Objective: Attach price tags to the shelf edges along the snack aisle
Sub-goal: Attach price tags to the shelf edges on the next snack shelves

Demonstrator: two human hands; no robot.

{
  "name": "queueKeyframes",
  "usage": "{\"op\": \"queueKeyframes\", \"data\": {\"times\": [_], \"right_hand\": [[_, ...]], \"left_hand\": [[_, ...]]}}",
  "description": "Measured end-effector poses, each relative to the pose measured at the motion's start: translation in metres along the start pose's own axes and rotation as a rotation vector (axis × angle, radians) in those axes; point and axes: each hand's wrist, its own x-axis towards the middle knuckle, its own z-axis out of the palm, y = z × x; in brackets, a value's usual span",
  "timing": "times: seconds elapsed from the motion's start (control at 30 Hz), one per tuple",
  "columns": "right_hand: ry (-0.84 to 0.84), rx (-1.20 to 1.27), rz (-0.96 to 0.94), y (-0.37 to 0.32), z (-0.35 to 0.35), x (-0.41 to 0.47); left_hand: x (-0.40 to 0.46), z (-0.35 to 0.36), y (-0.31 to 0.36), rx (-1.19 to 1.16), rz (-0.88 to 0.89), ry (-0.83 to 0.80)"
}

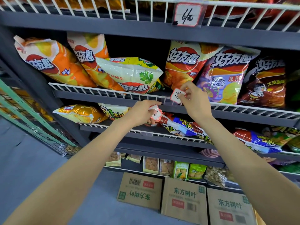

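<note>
My right hand (194, 101) pinches a white price tag with a red border (176, 96) against the white wire rail (113, 93) of the middle shelf, beside a clear plastic holder (167, 101). A little lower and to the left, my left hand (142, 113) grips a small stack of the same red-bordered tags (155, 113), its forefinger reaching up to the rail. On the top shelf's rail hangs a mounted tag (188, 14) with a handwritten price.
Chip bags (133, 73) fill the middle shelf behind the rail. More snack bags (81, 113) lie on the shelf below. Cardboard boxes (185, 198) stand on the grey floor under the lowest shelf. A green wire rack (32, 120) stands at the left.
</note>
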Motion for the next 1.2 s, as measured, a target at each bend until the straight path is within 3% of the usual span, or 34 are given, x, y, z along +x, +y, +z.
{"op": "queueKeyframes", "data": {"times": [0.17,0.37,0.57,0.77,1.0,1.2], "right_hand": [[-0.001,0.097,-0.07,0.001,0.012,0.004],[0.065,-0.126,-0.232,0.006,0.024,0.0],[0.175,-0.089,-0.33,0.007,0.036,-0.004],[0.29,-0.333,-0.412,0.015,0.037,-0.009],[0.137,-0.211,-0.296,0.015,0.033,-0.005],[0.182,-0.362,-0.371,0.017,0.035,-0.007]], "left_hand": [[0.002,0.001,-0.002,0.017,0.003,0.02],[0.001,0.001,0.001,0.01,0.003,0.028],[0.001,0.002,0.0,-0.001,-0.005,0.021],[0.001,0.001,0.002,0.015,-0.011,0.014],[0.001,0.002,0.002,0.026,-0.032,0.017],[0.0,0.002,0.004,0.01,-0.04,0.012]]}}
